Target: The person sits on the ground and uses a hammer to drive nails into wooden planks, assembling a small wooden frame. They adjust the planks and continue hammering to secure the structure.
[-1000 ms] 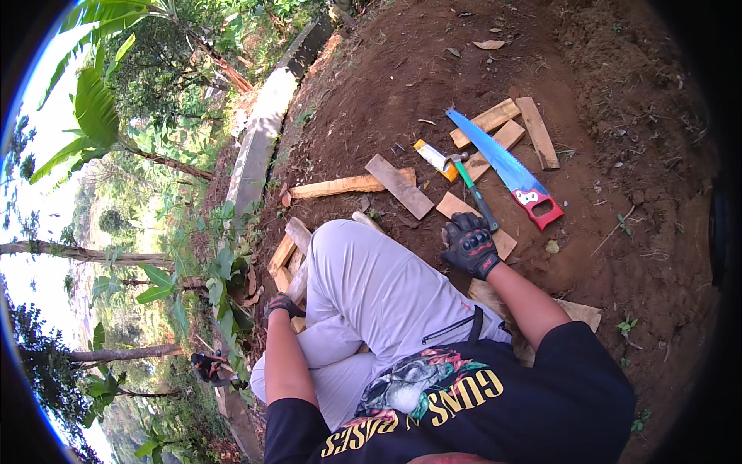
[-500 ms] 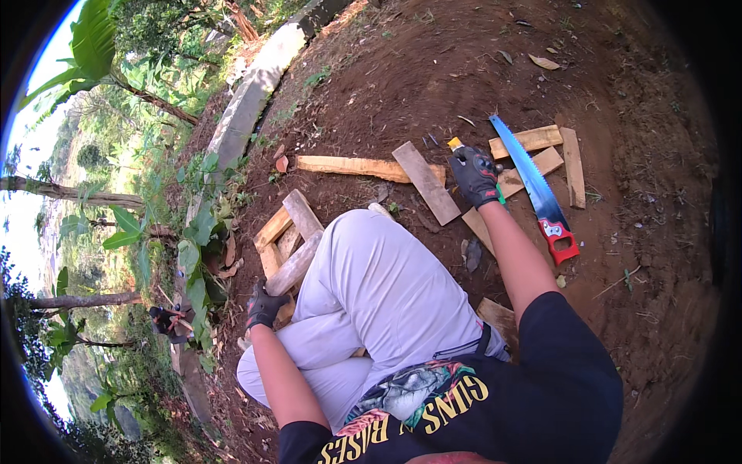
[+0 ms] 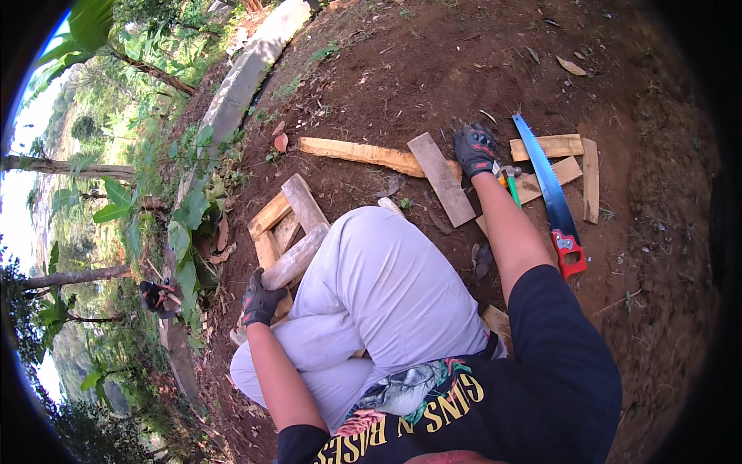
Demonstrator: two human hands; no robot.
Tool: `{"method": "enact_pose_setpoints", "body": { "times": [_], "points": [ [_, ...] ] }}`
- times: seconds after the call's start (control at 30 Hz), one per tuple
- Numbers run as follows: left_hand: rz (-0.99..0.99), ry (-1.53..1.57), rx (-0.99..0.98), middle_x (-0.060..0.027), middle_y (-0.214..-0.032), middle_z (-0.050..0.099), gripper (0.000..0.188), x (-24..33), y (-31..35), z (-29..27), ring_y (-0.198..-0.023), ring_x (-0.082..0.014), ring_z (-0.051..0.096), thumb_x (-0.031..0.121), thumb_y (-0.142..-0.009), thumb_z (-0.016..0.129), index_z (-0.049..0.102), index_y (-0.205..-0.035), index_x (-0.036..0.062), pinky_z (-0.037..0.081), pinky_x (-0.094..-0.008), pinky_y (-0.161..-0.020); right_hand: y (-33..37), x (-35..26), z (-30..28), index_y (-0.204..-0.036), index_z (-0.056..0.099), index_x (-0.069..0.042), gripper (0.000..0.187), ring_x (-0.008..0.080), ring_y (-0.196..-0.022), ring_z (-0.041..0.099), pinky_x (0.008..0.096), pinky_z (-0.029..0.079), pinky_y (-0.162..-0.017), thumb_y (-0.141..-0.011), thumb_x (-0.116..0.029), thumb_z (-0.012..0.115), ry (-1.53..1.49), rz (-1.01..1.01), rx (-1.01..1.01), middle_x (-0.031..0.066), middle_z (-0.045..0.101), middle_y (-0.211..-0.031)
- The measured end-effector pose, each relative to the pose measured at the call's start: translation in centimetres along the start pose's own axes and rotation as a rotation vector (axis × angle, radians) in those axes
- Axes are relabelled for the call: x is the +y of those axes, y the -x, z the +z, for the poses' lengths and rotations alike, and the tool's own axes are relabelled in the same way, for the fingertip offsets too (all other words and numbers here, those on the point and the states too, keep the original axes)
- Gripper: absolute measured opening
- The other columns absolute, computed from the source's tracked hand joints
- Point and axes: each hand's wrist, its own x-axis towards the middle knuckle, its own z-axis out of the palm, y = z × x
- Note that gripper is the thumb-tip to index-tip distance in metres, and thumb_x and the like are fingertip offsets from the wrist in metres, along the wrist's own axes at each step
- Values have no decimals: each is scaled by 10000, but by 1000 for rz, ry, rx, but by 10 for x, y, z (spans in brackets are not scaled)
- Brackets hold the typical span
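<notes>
My left hand (image 3: 261, 298), in a dark glove, is closed round the near end of a short weathered wooden piece (image 3: 295, 257). That piece forms one side of a small wooden frame; a grey board (image 3: 304, 204) and a paler board (image 3: 270, 216) form other sides. My right hand (image 3: 474, 150), also gloved, reaches down to the soil beside a grey plank (image 3: 440, 179). Its fingers look stretched out, though their tips are hard to make out. Beside that wrist lies a hammer (image 3: 512, 184) with a green handle, a small yellow thing next to it.
A handsaw (image 3: 547, 179) with blue blade and red handle lies across several cut boards at right. A long rough timber (image 3: 363, 155) runs under the grey plank. Far left are a concrete edge (image 3: 232, 108), plants and another person (image 3: 157, 298).
My right hand has let go of the small yellow thing, which now lies by the hammer. My left hand stays at the wooden piece. The view has shifted slightly.
</notes>
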Motion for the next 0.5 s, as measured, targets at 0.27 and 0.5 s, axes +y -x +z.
{"method": "enact_pose_setpoints", "body": {
  "times": [0.27,0.5],
  "points": [
    [29,39,25,-247,-1408,651,978,-6,1,-3,-1285,-397,647,358,-667,922,524,-1508,58,522,-470,-1076,-2,6,-23,-1015,785,-63,295,415,-1030,701,528,555,-908,-927,-315,659,-167,62,-139,219,743,-1087],
    [1,38,55,-253,-1348,687,975,-10,1,-2,-1260,-408,664,390,-662,923,534,-1481,33,531,-476,-1053,2,6,-34,-1023,788,-66,313,396,-1023,711,512,565,-897,-918,-345,691,-113,-47,-163,211,748,-1066]
  ]
}}
